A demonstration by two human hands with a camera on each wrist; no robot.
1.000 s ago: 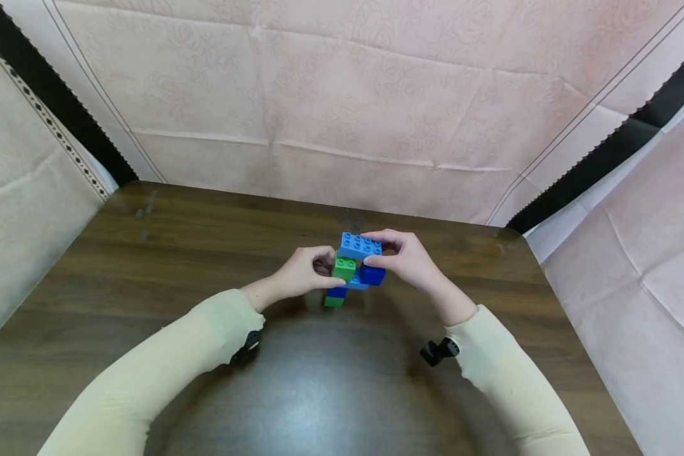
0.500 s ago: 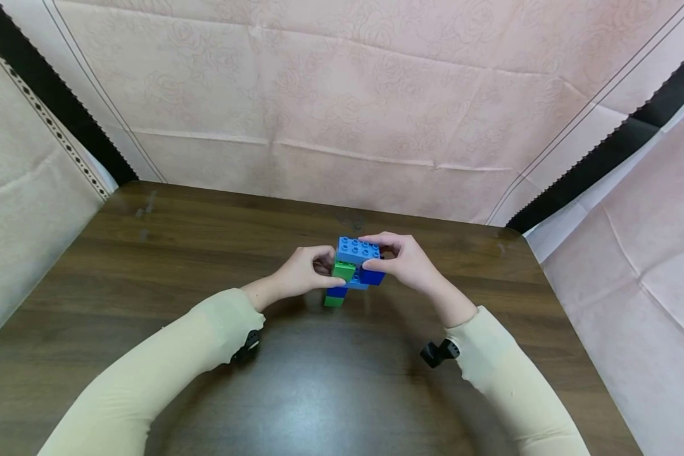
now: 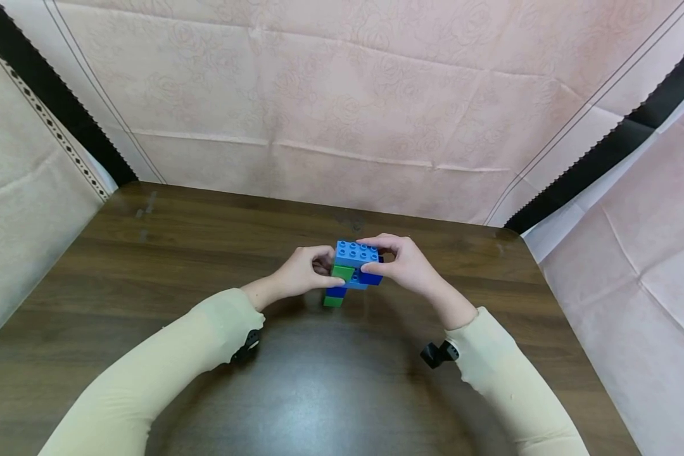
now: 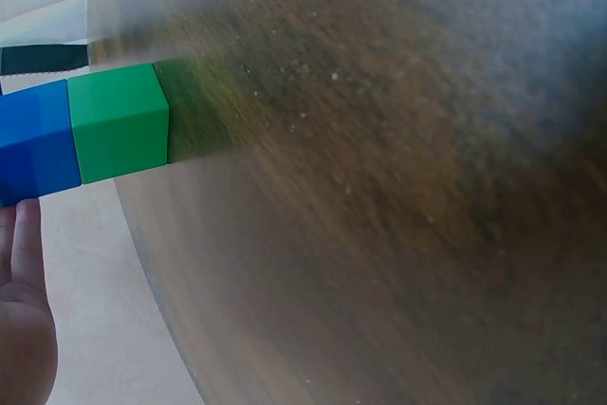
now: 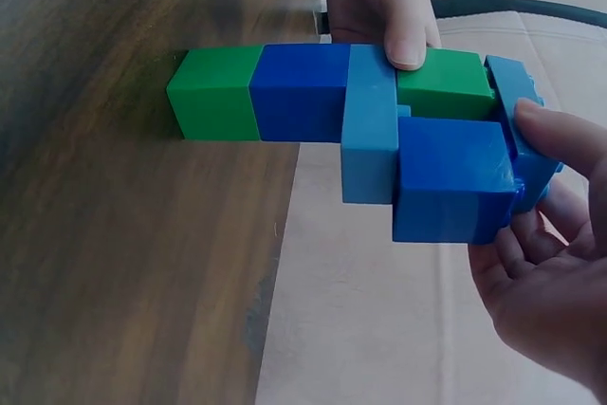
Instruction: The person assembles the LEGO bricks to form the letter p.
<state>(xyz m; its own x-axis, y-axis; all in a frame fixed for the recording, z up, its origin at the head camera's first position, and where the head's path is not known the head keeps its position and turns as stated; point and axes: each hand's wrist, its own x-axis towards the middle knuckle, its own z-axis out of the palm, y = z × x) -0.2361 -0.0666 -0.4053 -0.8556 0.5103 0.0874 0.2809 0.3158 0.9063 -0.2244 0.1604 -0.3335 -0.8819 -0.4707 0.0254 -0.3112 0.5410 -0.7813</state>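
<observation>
A tower of toy building bricks stands on the table. From the bottom up it has a green brick (image 5: 216,92), a dark blue brick (image 5: 302,92) and a light blue brick (image 5: 370,120). Above that, an upper green brick (image 3: 342,272) and another dark blue brick (image 5: 450,177) sit side by side. My left hand (image 3: 296,272) grips the upper green brick, thumb in front. With thumb and fingers, my right hand (image 3: 405,261) pinches the top light blue brick (image 3: 356,253), which lies across this pair; some studs show beneath it in the right wrist view.
The dark brown wooden table (image 3: 216,221) runs back to a pale patterned cloth (image 3: 342,114). More cloth with black strips (image 3: 604,164) rises at both sides. Small black cameras sit at the left wrist (image 3: 247,345) and right wrist (image 3: 440,353).
My right hand has lowered the top light blue brick and shifted it slightly left, onto the upper green and dark blue bricks. My left hand has stayed in place.
</observation>
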